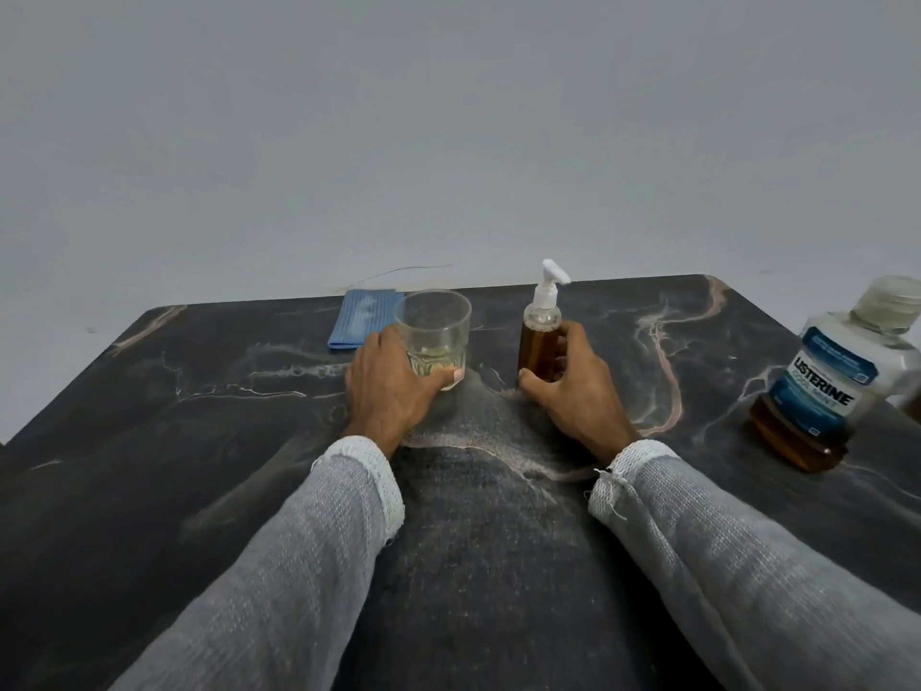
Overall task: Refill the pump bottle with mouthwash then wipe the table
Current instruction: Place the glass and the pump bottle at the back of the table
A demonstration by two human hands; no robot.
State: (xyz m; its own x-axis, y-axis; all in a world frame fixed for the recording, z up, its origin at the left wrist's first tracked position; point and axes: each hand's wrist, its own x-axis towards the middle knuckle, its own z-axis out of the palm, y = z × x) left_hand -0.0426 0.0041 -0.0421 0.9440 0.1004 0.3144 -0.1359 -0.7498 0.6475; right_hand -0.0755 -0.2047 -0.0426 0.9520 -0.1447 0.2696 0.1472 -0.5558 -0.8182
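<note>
A small clear pump bottle [537,336] with a white pump head stands upright at the table's middle, filled with amber liquid. My right hand [573,386] is wrapped around its lower body. A clear glass tumbler [434,331] stands to its left with a little pale liquid at the bottom; my left hand [388,386] grips its base. A large Listerine mouthwash bottle [837,376] with a cap on stands at the right, about a third full of amber liquid. A folded blue cloth [360,319] lies behind the glass.
The dark marbled table [199,441] runs up to a plain grey wall, its far edge just behind the cloth and bottle. Both grey knit sleeves reach in from the near edge. A thin wire lies at the wall behind the cloth.
</note>
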